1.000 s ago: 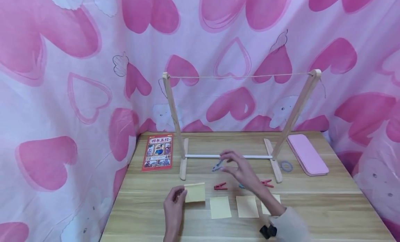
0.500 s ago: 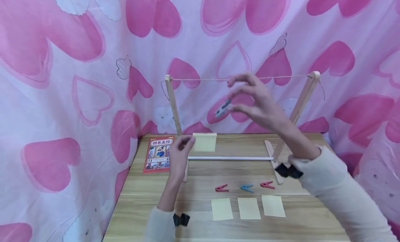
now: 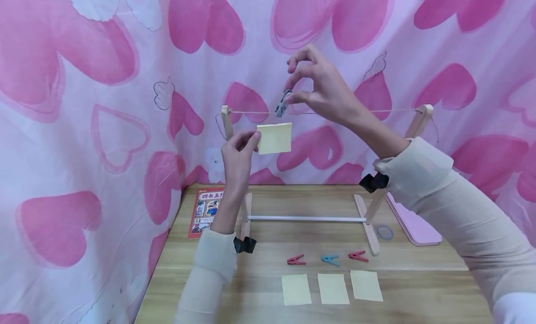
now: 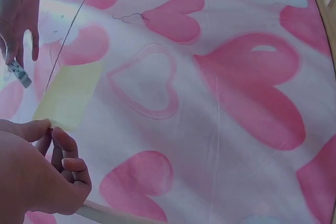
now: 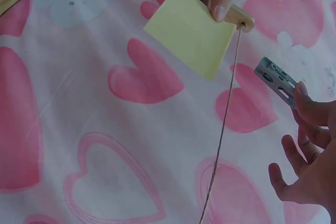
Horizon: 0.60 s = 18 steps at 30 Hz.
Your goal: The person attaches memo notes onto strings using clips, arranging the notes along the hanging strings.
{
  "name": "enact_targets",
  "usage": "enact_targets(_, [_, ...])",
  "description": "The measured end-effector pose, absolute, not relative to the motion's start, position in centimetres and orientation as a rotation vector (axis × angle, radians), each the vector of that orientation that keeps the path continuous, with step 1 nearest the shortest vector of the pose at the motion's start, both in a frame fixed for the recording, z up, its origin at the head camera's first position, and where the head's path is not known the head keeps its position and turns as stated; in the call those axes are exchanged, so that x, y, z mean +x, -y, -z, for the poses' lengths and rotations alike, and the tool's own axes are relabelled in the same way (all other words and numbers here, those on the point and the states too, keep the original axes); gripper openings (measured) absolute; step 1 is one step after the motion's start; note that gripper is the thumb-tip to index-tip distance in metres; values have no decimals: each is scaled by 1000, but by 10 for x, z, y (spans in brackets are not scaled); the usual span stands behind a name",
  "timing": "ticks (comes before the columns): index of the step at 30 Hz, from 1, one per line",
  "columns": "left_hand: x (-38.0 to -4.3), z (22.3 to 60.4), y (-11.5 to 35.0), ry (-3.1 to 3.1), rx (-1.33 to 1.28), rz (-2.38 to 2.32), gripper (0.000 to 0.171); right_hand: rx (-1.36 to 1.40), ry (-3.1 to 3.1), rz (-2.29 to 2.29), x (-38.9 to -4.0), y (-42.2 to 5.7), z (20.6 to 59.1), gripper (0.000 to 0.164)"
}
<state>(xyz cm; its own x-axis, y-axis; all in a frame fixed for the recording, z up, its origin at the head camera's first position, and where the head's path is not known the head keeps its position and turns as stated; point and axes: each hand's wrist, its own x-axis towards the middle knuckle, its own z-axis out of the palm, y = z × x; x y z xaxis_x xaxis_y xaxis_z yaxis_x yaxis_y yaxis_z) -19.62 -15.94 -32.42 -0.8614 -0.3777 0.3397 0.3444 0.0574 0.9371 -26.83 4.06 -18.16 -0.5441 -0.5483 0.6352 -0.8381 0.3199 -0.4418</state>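
In the head view my left hand pinches a yellow sticky note by its left edge, just below the string of a wooden frame. Up and to the right, my right hand holds a grey-blue clothespin between thumb and fingertip, its tip angled down across the string. The right wrist view shows the clothespin apart from the note, with the string running between them. In the left wrist view the note stands up from my left thumb and fingers.
Two red clothespins and a blue one lie on the table, behind three sticky notes. A white bar joins the frame's feet. A booklet, a pink case and a grey ring flank it.
Both hands have risen from the table to the string, the left carrying the sticky note and the right the clothespin. The remaining clothespins and notes on the table have stayed put.
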Motion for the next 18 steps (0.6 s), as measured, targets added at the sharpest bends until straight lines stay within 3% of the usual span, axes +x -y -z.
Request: enact_targets(18, [-196, 314, 148, 1781, 54, 1723, 24, 1245, 2384, -922, -272, -23, 180, 10])
